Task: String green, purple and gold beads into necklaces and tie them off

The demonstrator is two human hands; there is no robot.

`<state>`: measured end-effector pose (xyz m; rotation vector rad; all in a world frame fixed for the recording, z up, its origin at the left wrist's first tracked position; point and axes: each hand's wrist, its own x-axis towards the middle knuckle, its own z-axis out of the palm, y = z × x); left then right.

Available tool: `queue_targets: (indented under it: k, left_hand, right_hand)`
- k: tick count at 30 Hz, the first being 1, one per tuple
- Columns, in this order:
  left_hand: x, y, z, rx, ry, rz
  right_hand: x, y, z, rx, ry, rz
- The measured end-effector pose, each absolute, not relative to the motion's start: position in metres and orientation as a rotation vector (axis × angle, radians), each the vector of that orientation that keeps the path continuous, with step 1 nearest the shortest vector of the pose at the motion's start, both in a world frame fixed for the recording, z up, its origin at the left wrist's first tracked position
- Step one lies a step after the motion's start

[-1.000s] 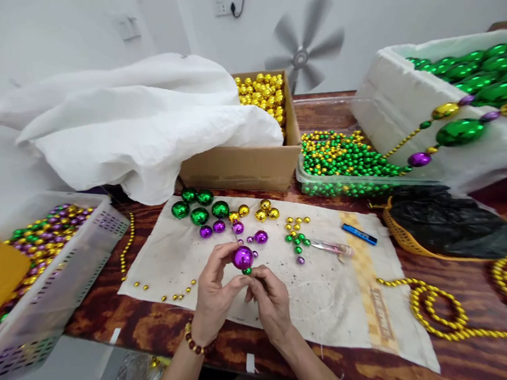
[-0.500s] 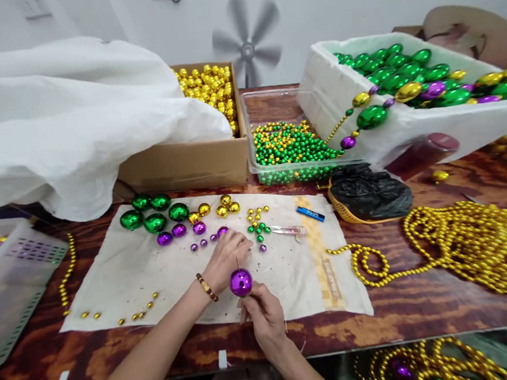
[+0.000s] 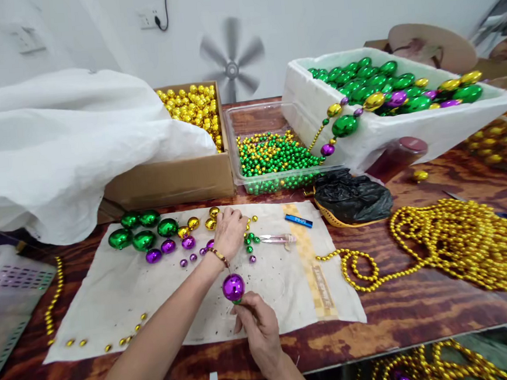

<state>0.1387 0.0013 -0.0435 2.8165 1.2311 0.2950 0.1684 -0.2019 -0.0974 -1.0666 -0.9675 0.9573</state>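
My right hand [image 3: 261,329] pinches just beneath a large shiny purple ball [image 3: 233,287], a bit of green showing at its underside and a thin wire rising from its top. My left hand [image 3: 229,233], with a beaded bracelet at the wrist, reaches over the cloth [image 3: 283,293]. Its fingers are bent down beside the gold balls [image 3: 211,224]; what lies beneath them is hidden. Left of it are large green balls [image 3: 144,241] and purple balls [image 3: 168,246]. Small green beads [image 3: 250,249] lie to its right.
Small scissors [image 3: 275,238] and a blue tube [image 3: 298,221] lie on the cloth. Behind stand a cardboard box [image 3: 178,181], a clear bin [image 3: 290,181] and a white foam box [image 3: 433,126]. Coiled gold bead strands [image 3: 473,249] lie at right, near a black bag [image 3: 353,197].
My left hand has moved away from the purple balls, further up the cloth to the gold ones. My right hand still holds the purple ball. The whole view has shifted a little.
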Motion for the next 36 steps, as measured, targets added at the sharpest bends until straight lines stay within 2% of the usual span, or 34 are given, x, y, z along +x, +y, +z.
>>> queue_targets:
  k: [6, 12, 14, 17, 19, 22, 28, 36]
  left_hand:
    - [0.157, 0.025, -0.051, 2.863, 1.083, 0.229]
    - [0.172, 0.032, -0.052, 2.752, 1.028, 0.321]
    - [0.163, 0.033, -0.044, 2.544, 1.098, 0.519]
    - [0.134, 0.025, -0.027, 1.747, 1.066, 0.884]
    - [0.108, 0.012, -0.018, 1.214, 0.932, 0.949]
    - [0.071, -0.017, -0.008, 0.762, 0.783, 0.951]
    - [0.035, -0.057, -0.006, 0.463, 0.698, 1.070]
    - [0.017, -0.070, -0.005, 0.416, 0.667, 1.118]
  right_hand:
    - [0.169, -0.201, -0.099, -1.052, -0.927, 0.934]
    - [0.176, -0.199, -0.096, -1.078, -0.937, 0.910]
    - [0.178, -0.197, -0.095, -1.087, -0.932, 0.901]
    - [0.180, -0.193, -0.093, -1.107, -0.957, 0.901]
    - [0.181, -0.191, -0.092, -1.112, -0.983, 0.915]
    - [0.179, -0.190, -0.091, -1.109, -1.007, 0.932]
    - [0.176, -0.194, -0.093, -1.102, -1.070, 1.022]
    - [0.173, -0.198, -0.082, -1.112, -1.173, 1.061]
